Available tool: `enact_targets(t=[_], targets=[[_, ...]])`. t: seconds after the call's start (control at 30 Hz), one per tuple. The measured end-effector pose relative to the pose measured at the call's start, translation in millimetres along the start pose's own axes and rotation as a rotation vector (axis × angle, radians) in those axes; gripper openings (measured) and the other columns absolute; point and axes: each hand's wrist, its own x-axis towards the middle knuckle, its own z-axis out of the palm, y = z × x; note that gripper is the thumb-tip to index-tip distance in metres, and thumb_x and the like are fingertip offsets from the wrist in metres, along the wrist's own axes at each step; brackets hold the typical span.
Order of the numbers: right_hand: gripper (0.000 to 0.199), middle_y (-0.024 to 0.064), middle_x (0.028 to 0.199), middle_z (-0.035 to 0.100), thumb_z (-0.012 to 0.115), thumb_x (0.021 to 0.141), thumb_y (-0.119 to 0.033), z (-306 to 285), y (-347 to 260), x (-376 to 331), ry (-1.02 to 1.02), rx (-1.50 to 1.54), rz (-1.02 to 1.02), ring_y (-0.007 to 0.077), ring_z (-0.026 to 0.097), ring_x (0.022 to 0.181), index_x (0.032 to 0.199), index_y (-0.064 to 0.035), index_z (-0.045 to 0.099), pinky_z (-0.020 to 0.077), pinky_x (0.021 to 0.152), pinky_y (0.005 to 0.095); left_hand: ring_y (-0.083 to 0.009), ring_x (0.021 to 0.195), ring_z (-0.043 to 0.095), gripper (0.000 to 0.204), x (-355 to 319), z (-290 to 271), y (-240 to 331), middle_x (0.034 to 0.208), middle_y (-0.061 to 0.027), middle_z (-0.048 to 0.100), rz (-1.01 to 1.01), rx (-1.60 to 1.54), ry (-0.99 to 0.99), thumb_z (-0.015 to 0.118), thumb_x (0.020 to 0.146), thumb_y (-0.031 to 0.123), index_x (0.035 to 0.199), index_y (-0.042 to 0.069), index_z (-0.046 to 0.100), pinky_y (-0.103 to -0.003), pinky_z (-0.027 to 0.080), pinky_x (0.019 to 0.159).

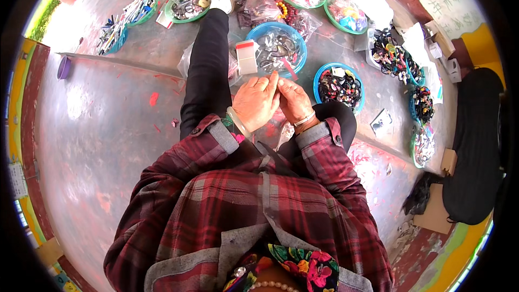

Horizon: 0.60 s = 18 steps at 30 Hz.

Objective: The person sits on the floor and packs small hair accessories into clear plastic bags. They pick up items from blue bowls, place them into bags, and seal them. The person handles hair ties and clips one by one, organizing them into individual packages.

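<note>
My left hand (253, 104) and my right hand (296, 101) meet in front of me, fingers bent and tips pressed together. Whatever sits between the fingertips is hidden or too small to make out. Just beyond them stands a blue basin (304, 48) of small clear packets with dark and shiny pieces. A pink-red strip (289, 68) shows close to the fingertips; whether it is held or lies in the basin I cannot tell. At the basin's left edge is a flat clear packet (247, 60) with a red top band.
My outstretched leg (208, 75) lies left of the basin. Right of it is a blue basket (363, 94) of dark hair ties. Beyond are green baskets (172, 17) of small goods and plastic bags (262, 11). A floor step (124, 66) crosses behind; a black padded shape (476, 146) stands right.
</note>
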Motion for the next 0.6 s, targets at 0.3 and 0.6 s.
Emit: enact_targets(t=[0.3,0.6], targets=[[0.028,0.0041,0.094,0.063,0.046,0.092,-0.027,2,-27,-9,-0.042,-0.349,0.045,0.0119,0.057,0.085,0.1,-0.0037,0.06,0.0426,0.078,0.026,-0.0149,0.075,0.054,0.025,8,-16,-32,0.089,-0.006,0.059,-0.277,-0.637,0.085,0.064,0.079,0.018,0.099,0.002,0.058,-0.027,0.045,0.07],[0.018,0.0071,0.082,0.066,0.06,0.083,-0.014,1,-23,-6,0.073,-0.385,0.16,0.012,0.059,0.074,0.094,-0.0012,0.064,0.0436,0.068,0.0228,-0.0058,0.067,0.052,0.017,-2,-3,-39,0.075,-0.002,0.061,-0.684,-1.236,-0.159,0.061,0.083,0.016,0.087,0.0,0.064,-0.019,0.041,0.059]])
